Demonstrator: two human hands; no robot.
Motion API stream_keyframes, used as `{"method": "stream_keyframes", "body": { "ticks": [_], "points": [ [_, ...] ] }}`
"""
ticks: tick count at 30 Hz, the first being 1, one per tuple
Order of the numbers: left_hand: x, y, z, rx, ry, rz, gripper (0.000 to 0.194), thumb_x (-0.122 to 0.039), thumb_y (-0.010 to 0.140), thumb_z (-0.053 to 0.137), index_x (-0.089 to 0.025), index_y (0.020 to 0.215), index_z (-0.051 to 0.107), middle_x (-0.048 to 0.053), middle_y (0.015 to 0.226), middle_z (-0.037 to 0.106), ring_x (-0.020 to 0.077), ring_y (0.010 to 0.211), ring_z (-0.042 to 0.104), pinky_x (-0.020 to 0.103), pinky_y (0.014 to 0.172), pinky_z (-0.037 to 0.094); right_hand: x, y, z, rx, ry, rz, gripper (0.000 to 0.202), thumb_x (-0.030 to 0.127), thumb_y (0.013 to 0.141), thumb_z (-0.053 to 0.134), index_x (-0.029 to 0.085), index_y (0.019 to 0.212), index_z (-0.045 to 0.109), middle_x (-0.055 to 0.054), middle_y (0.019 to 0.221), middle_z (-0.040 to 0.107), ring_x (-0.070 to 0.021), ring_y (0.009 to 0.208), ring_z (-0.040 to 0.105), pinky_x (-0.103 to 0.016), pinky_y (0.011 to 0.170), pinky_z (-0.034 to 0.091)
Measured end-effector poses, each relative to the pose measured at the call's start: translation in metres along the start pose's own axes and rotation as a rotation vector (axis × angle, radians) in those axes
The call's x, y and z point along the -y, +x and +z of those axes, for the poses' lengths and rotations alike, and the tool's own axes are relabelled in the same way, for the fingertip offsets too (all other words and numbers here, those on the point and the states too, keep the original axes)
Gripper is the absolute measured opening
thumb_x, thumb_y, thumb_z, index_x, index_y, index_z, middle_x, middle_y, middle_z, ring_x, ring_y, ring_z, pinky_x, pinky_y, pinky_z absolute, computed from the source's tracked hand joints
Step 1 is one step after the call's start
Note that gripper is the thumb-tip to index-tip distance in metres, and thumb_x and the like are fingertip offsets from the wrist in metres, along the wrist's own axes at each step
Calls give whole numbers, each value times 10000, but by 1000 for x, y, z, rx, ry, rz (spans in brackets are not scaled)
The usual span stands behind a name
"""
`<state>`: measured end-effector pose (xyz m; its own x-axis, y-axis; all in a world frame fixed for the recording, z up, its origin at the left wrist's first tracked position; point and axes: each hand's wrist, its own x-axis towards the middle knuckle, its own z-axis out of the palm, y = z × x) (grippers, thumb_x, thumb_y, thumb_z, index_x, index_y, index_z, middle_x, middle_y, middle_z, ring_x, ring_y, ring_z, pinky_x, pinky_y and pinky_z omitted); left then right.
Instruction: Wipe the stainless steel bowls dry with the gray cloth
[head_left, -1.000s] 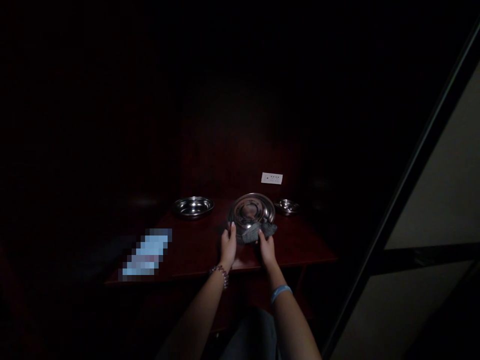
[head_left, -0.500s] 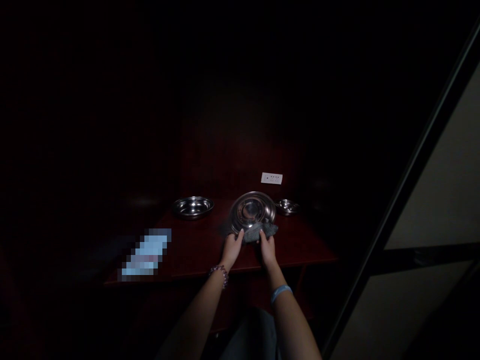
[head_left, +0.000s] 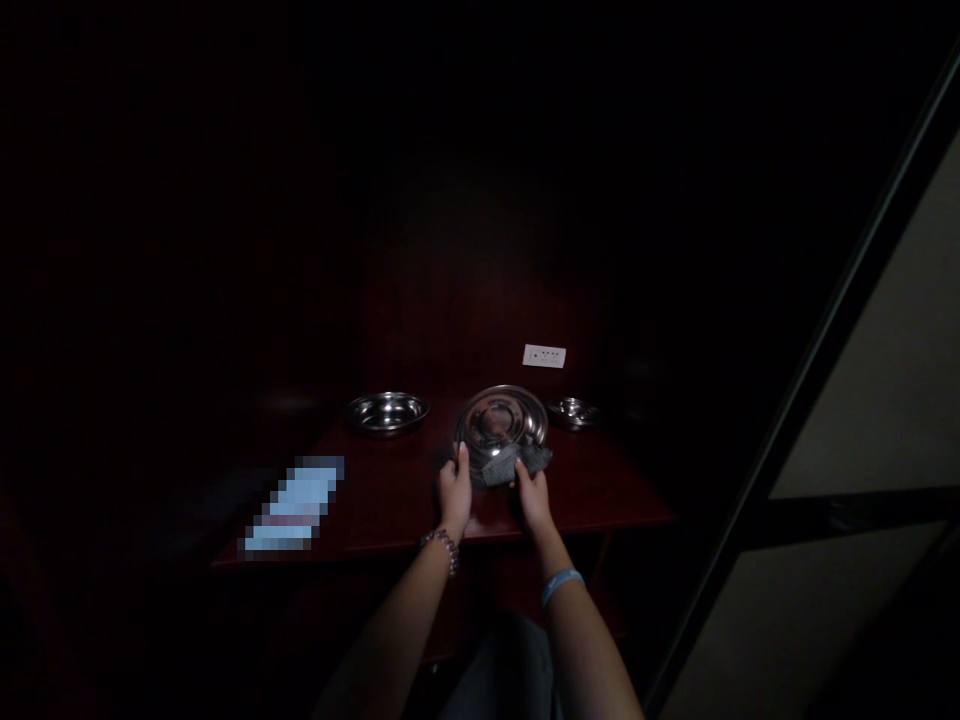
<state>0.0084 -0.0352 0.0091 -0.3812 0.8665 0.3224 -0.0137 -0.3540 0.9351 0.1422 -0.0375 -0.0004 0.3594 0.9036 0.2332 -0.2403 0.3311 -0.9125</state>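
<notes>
1. Front edge of the desk (head_left: 397, 490) runs just below both hands, with the forearms crossing over it. There's a strip of desk surface between the metal plate (head_left: 496, 420) and the shiny bowl (head_left: 388, 412) on the left, so some room to move that way. Right side is tighter: the small metal dish (head_left: 574, 412) sits just beside the plate's rim, and the wall with the white socket panel (head_left: 544, 356) is behind.
2. Super dark in here, tbh. The side walls mostly vanish into black. The thing at the desk's left front is a pixelated pale-blue patch (head_left: 294, 508), no clue what it is. The cloth and hands cover the plate's near rim, and I can't tell if that rim touches the desk.
3. Left hand (head_left: 454, 492) pinches the plate's near-left rim, thumb on the face turned to the camera, other fingers mostly hidden.
4. Right hand (head_left: 532, 498) has its fingers closed on the gray cloth (head_left: 501, 466), thumb on top, pressing it to the plate's near-right rim. The plate itself is tilted, ringed face toward the camera.
</notes>
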Motion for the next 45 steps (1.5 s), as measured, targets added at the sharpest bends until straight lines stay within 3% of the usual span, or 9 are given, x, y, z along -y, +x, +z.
{"method": "stream_keyframes", "body": {
  "ticks": [9, 12, 19, 23, 29, 33, 38, 42, 45],
  "points": [
    [-1, -2, 2, 145, 4, 34, 470, -545, 844, 606, -145, 1066, 710, 159, 1159, 734, 268, 1109, 669, 363, 983, 478, 4, 0, -2, -30, -16, -45, 526, 535, 689, 721, 122, 1013, 695, -76, 879, 737, -163, 679, 606, -256, 611, 458],
    [1, -2, 3, 203, 103, 64, 408, -514, 805, 647, -141, 938, 744, 168, 1054, 763, 289, 1045, 693, 379, 962, 481, 5, 0, -3, -44, -20, -47, 534, 542, 690, 719, 124, 1021, 696, -79, 877, 739, -172, 701, 623, -255, 614, 461],
    [3, 0, 5, 302, 174, 93, 487, -534, 873, 477, -157, 690, 726, 138, 780, 763, 289, 867, 707, 356, 821, 499, 2, 2, -4, -31, -33, -48, 525, 558, 687, 714, 130, 991, 691, -66, 859, 736, -164, 665, 611, -260, 618, 472],
    [3, -1, 5, 267, 160, 83, 475, -530, 880, 463, -169, 676, 694, 113, 728, 738, 266, 823, 686, 325, 756, 491, 1, 1, -3, -26, -30, -35, 525, 550, 680, 722, 129, 992, 690, -74, 876, 739, -159, 657, 609, -260, 619, 476],
    [4, 0, 1, 75, 158, 49, 537, -603, 900, 411, -184, 639, 622, 88, 649, 662, 207, 630, 598, 298, 624, 439, 3, -2, 0, -9, -4, -22, 539, 552, 671, 726, 129, 1002, 683, -66, 876, 733, -148, 648, 604, -257, 609, 473],
    [3, 1, 0, -7, 146, 41, 546, -655, 880, 429, -204, 625, 600, 82, 651, 658, 207, 663, 609, 284, 626, 436, 1, -1, 0, -10, -15, -16, 527, 547, 680, 717, 130, 1001, 681, -52, 847, 723, -141, 632, 593, -257, 606, 469],
    [6, 1, 0, 63, 132, 46, 554, -640, 891, 426, -166, 758, 678, 129, 783, 733, 243, 755, 673, 316, 706, 487, -1, 1, -1, -29, 0, -26, 516, 530, 686, 716, 135, 1016, 683, -61, 869, 733, -151, 664, 599, -252, 609, 466],
    [8, 2, 1, 149, 128, 102, 453, -545, 856, 546, -139, 935, 730, 171, 1010, 762, 290, 975, 695, 357, 863, 497, 0, 0, -1, -42, -12, -39, 511, 532, 700, 706, 136, 1023, 684, -83, 919, 740, -173, 719, 627, -254, 613, 467],
    [9, 2, 2, 216, 177, 109, 417, -492, 846, 565, -127, 937, 746, 182, 1033, 762, 307, 1032, 692, 374, 914, 484, 0, 0, -1, -30, -10, -54, 531, 531, 712, 697, 129, 1059, 675, -94, 975, 738, -180, 751, 640, -259, 632, 479]
  ]
}}
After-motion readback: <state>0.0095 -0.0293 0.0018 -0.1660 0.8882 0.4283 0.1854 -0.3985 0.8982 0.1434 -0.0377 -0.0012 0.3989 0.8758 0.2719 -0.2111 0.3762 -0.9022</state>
